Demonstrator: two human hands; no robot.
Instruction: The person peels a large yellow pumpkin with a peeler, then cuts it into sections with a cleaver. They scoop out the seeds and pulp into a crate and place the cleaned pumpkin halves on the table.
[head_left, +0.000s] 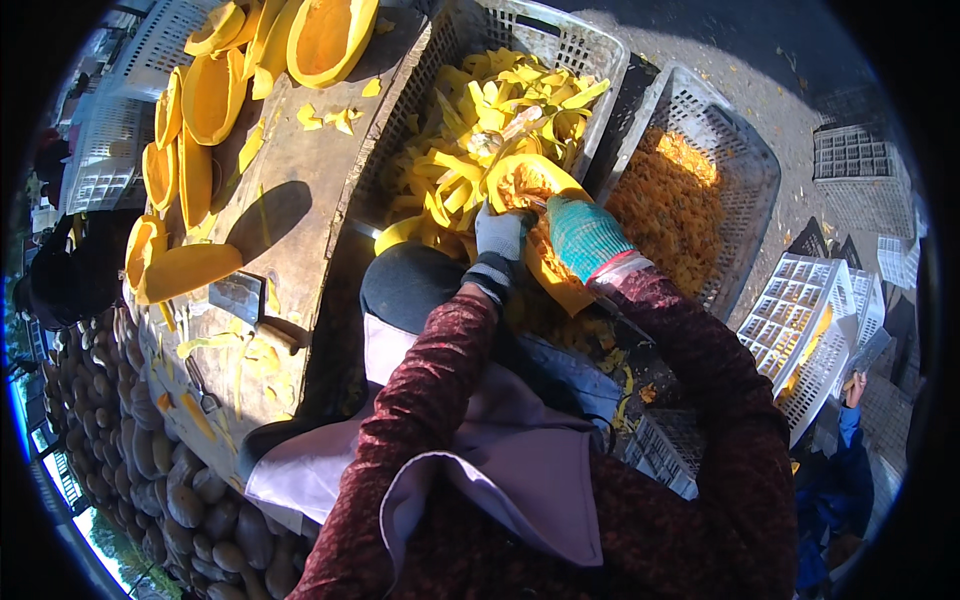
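Note:
Between my gloved hands is a peeled, halved squash (559, 283), its cut face up and orange pulp in its hollow. My left hand (504, 234), in a light grey glove, grips the squash's near left edge. My right hand (589, 236), in a green knitted glove, is closed over the hollow; a bit of metal shows at its fingers, the rest of that tool is hidden. Beyond my hands a plastic crate (611, 45) holds yellow peelings (487, 112). To its right another crate (757, 161) holds scooped orange pulp (664, 217).
At left, a wooden board (300, 202) bears peeled squash halves (210, 97), a cleaver (238, 296) and a peeler (201, 386). Many unpeeled squashes (184, 502) lie at lower left. White crates (795, 322) stand at right, where a person's hand (855, 388) holds a broad blade.

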